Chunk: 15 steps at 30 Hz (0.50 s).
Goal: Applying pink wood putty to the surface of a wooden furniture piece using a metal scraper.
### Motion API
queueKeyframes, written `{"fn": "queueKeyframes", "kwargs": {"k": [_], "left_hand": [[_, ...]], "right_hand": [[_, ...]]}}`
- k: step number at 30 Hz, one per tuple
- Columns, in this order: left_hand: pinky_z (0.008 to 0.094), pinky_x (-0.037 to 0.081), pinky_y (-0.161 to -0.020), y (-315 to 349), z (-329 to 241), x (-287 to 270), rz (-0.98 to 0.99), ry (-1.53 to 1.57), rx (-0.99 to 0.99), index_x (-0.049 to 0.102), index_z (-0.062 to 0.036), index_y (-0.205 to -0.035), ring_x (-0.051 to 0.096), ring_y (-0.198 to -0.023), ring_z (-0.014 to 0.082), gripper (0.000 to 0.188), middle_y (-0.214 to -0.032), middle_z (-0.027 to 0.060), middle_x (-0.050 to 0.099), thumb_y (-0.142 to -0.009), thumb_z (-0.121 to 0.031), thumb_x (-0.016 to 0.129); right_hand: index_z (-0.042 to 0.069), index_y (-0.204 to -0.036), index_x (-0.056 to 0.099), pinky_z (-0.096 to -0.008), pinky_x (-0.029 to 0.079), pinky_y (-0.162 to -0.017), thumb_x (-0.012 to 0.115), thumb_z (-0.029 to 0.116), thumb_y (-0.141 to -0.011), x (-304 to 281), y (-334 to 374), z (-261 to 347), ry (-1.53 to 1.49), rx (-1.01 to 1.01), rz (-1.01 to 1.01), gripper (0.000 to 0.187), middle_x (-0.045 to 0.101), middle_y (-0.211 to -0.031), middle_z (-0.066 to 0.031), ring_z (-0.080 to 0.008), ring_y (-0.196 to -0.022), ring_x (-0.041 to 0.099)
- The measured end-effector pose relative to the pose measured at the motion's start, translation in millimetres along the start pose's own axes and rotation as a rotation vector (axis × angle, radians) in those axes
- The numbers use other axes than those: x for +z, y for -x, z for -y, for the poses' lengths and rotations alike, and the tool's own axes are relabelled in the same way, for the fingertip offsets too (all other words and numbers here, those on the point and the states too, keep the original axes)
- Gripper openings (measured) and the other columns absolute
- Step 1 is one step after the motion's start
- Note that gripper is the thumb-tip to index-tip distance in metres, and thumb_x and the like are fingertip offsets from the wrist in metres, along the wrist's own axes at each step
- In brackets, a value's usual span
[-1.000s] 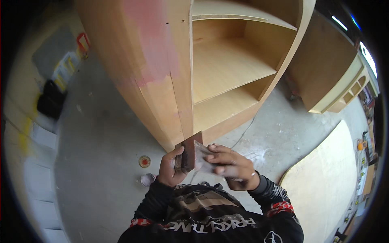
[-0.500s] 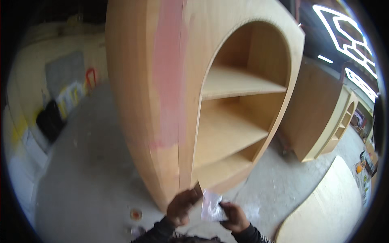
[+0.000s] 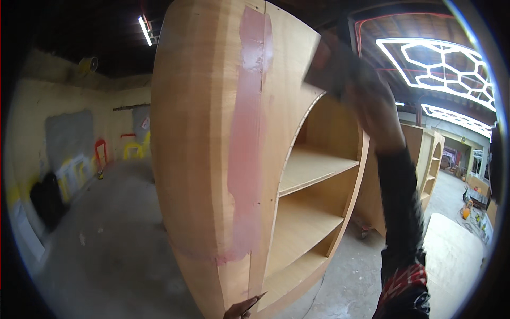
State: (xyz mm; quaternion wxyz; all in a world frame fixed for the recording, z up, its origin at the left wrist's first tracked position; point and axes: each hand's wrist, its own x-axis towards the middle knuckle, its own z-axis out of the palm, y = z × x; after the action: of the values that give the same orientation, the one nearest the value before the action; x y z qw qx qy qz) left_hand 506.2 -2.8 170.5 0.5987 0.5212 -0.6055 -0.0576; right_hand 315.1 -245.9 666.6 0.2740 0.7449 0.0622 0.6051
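Right hand (image 3: 372, 101) (blurred) raised beside cabinet's (image 3: 212, 133) arched front edge.

Big arched wooden cabinet (image 3: 212, 159) fills the middle, blocking straight ahead. Its open shelves (image 3: 311, 170) on the right offer reach-in room. Bare concrete floor (image 3: 106, 250) lies open on the left, back to the far wall (image 3: 64, 133).

Right hand (image 3: 372, 101) raised high, blurred, clutching dark flat scraper (image 3: 329, 69) before arched wooden shelf cabinet (image 3: 202, 159). Pink filler stripe (image 3: 247, 133) runs down cabinet front. Left hand (image 3: 238, 311) at bottom edge, pinching small pointed blade (image 3: 255, 300).
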Motion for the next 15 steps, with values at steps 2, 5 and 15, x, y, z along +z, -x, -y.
{"fn": "queueKeyframes", "kwargs": {"k": [2,5,15], "left_hand": [[0.0417,0.044,-0.102,2.1,16.7,-4.8,0.014,0.042,-0.002,0.057,-0.0023,-0.125,0.058,-0.118,0.0278,0.031,-0.122,0.013,0.063,-0.098,-0.009,0.043],[0.0392,0.04,-0.105,20.6,39.1,-17.9,-0.019,0.114,-0.082,0.053,-0.0021,-0.132,0.054,-0.124,0.0264,0.036,-0.13,0.0146,0.059,-0.101,-0.017,0.041],[0.0351,0.034,-0.11,42.3,76.7,-58.7,-0.034,0.164,-0.254,0.047,-0.0023,-0.142,0.049,-0.132,0.0239,0.045,-0.141,0.0148,0.054,-0.105,-0.027,0.04]], "right_hand": [[0.002,-0.126,0.059,-0.0339,0.047,-0.094,0.054,0.013,-0.095,17.5,-79.1,-27.2,-0.046,0.06,-0.014,0.034,0.064,-0.117,-0.02,-0.0344,-0.11,0.061],[0.004,-0.129,0.06,-0.0375,0.047,-0.097,0.046,0.005,-0.094,47.7,-147.1,-15.0,0.064,-0.062,-0.009,0.038,0.066,-0.12,-0.0198,-0.0307,-0.11,0.063],[0.003,-0.13,0.059,-0.0338,0.044,-0.103,0.038,-0.012,-0.078,125.7,-215.5,-49.5,0.023,-0.107,-0.013,0.058,0.062,-0.127,-0.0209,-0.0307,-0.12,0.059]]}}
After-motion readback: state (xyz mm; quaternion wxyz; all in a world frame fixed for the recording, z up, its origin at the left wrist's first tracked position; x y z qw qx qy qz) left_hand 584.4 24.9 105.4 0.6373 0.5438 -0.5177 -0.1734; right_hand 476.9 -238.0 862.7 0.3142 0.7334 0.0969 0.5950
